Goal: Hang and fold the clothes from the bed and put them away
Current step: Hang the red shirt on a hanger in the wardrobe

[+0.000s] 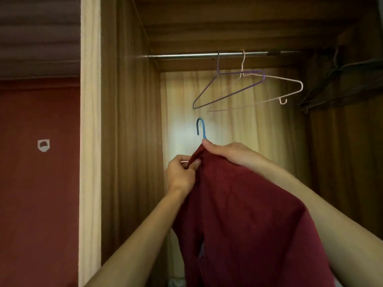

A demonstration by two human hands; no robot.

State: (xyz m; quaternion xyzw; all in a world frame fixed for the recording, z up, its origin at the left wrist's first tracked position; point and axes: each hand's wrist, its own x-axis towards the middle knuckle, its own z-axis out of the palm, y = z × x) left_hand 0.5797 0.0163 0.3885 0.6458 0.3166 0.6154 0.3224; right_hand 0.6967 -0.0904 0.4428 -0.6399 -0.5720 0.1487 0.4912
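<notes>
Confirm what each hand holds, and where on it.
Right hand grips the red garment at its top, under the blue hanger hook; left hand pinches its edge just below.

No words, numbers or brand names can be read anywhere in this view. The only sign is a small white emblem in the form of a shield, with a dark curved shape inside it. It stands on the dark red surface at the left side. It is too small to tell whether it carries any letters.
</notes>
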